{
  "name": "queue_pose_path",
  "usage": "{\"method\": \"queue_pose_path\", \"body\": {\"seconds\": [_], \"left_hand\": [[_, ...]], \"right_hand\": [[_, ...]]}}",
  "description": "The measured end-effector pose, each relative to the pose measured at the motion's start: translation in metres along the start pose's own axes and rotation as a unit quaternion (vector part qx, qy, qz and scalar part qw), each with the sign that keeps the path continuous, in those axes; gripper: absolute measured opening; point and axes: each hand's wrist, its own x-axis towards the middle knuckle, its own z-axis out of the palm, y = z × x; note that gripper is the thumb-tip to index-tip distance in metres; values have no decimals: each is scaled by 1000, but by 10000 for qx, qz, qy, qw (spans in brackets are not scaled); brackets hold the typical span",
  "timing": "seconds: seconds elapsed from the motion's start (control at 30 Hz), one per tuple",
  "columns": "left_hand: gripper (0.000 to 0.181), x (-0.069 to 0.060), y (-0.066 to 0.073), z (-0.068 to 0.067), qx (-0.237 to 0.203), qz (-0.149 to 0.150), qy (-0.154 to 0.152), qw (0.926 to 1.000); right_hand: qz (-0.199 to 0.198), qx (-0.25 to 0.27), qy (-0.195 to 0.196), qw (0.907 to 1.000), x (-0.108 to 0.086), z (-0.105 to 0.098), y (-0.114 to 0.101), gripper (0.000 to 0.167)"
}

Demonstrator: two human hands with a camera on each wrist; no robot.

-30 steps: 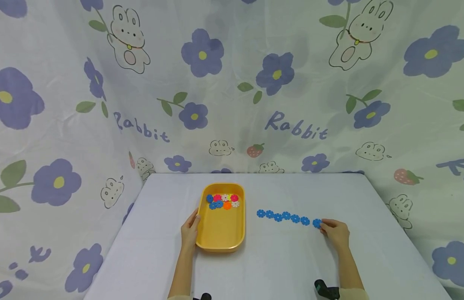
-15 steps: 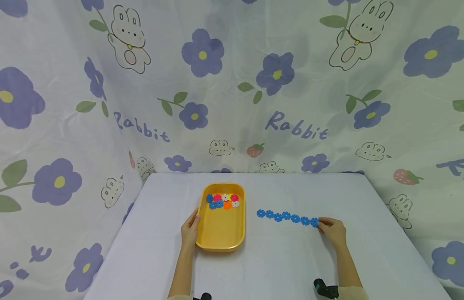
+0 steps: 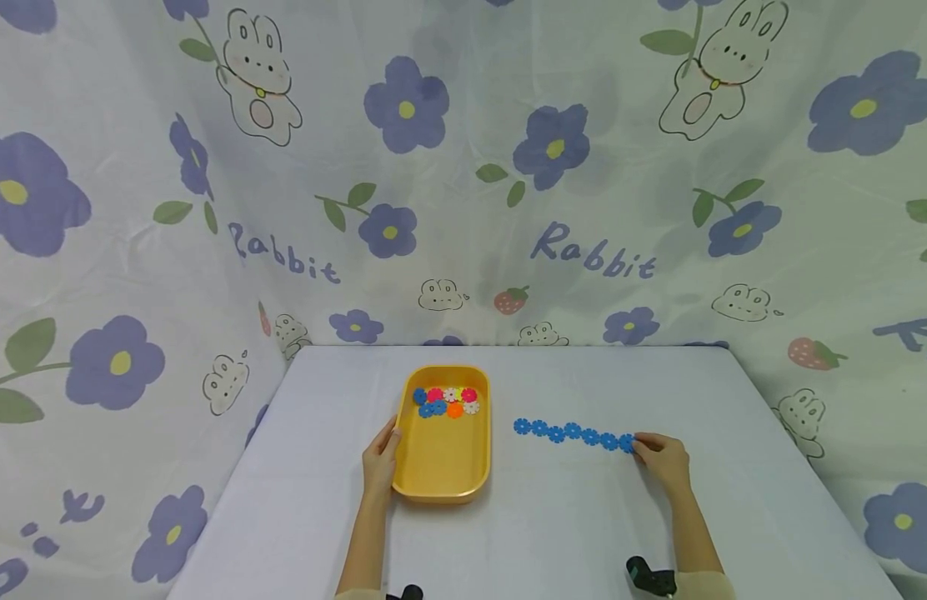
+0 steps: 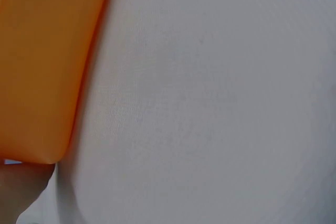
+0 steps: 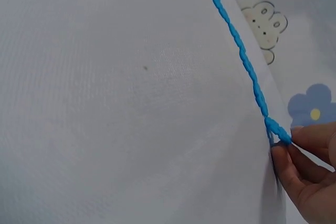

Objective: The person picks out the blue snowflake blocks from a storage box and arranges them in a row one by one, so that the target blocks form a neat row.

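Observation:
Along the left side of a yellow plastic tray (image 3: 443,462), my left hand (image 3: 379,463) grips the rim. In the left wrist view the tray wall (image 4: 44,66) shows with part of that hand (image 4: 21,190) at its corner. My right hand (image 3: 664,463) pinches a blue flower-shaped disc (image 3: 626,443) between thumb and fingers. That disc touches the right end of a row of blue flower discs (image 3: 572,431) lying on the table. Seen from the right wrist, the held disc (image 5: 278,130) is tilted up from the table, its lower edge against the row (image 5: 244,56).
Loose flower discs in blue, pink, white, yellow and orange (image 3: 454,410) lie at the tray's far end. A white cloth covers the table (image 3: 553,517). Behind it hangs a curtain (image 3: 463,208) printed with rabbits and flowers.
My right hand has moved slightly left with the blue disc, closing the gap to the row's end. My left hand and the tray have stayed in place.

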Motion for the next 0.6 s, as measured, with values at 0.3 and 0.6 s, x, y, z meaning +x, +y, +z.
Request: {"method": "queue_pose_path", "body": {"seconds": [0.3, 0.6], "left_hand": [[43, 0, 4, 1, 134, -224, 6, 9997], [43, -1, 4, 0, 150, -232, -11, 9996]], "right_hand": [[-2, -194, 173, 9997, -3, 0, 3, 31], [3, 105, 392, 9992, -7, 4, -7, 32]]}}
